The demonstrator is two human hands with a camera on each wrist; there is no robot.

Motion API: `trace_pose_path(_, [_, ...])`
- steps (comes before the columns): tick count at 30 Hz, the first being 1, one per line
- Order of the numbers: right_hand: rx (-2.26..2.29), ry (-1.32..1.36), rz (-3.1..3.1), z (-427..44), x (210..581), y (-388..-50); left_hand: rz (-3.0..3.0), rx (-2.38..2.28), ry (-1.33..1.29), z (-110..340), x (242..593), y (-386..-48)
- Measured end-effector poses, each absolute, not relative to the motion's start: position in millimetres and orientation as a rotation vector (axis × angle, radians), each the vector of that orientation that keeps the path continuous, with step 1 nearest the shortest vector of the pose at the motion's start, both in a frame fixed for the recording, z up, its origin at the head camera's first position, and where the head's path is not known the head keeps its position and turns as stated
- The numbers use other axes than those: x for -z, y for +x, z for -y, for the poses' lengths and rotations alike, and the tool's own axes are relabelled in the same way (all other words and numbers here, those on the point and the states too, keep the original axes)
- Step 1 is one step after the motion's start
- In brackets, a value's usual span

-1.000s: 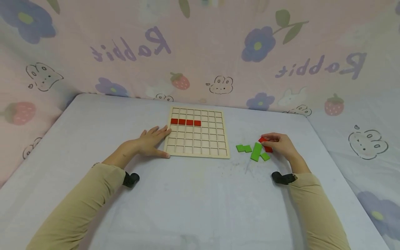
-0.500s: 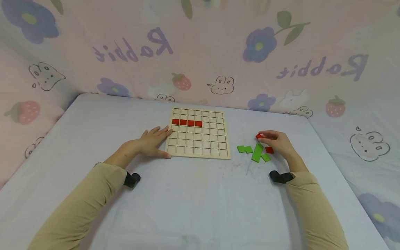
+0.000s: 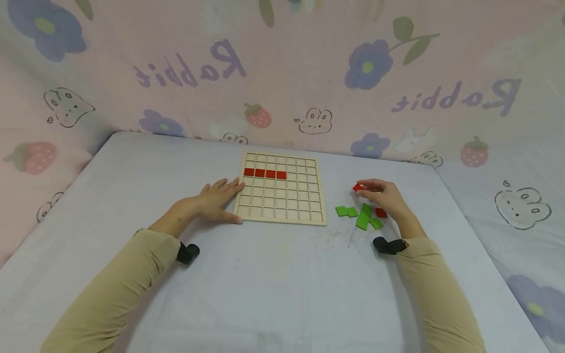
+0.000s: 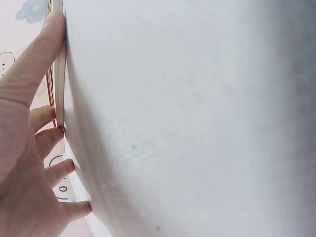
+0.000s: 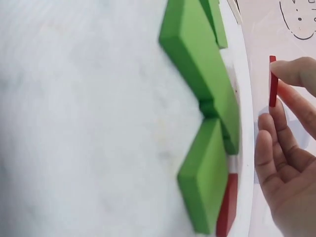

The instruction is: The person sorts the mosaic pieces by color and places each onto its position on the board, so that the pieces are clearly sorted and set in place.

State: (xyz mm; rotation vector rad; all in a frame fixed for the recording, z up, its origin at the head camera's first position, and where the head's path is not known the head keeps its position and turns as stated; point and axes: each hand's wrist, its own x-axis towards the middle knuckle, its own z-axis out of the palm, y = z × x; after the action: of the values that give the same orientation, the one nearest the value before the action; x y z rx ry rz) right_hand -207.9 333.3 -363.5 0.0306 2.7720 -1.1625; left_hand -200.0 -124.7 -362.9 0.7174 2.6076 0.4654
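A wooden grid board point(image 3: 282, 196) lies flat mid-table, with a row of red square tiles point(image 3: 270, 174) in its cells from the left edge inward. My left hand point(image 3: 214, 202) rests with spread fingers against the board's left edge; in the left wrist view the thumb point(image 4: 37, 59) touches that edge. Between thumb and fingertips my right hand point(image 3: 384, 196) pinches a red square tile point(image 5: 273, 81), held above the table to the right of the board. Beneath that hand lie a second red tile point(image 3: 381, 213) and a long green tile point(image 3: 364, 216).
Small green tiles point(image 3: 346, 211) lie left of the long one, and another green square point(image 3: 376, 223) sits to its right. A white cloth covers the table point(image 3: 265, 284). Behind it hangs a patterned pink curtain point(image 3: 273, 73).
My right hand has lifted the red tile off the pile and moved left and away from me with it, uncovering the other red tile. The left hand keeps its place on the board.
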Motion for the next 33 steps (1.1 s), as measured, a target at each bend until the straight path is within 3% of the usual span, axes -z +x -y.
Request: trace_pose_path(33, [1.258,-0.143,-2.751,-283,369,-229,-2.604,-0.474,0.698,124,364,-201])
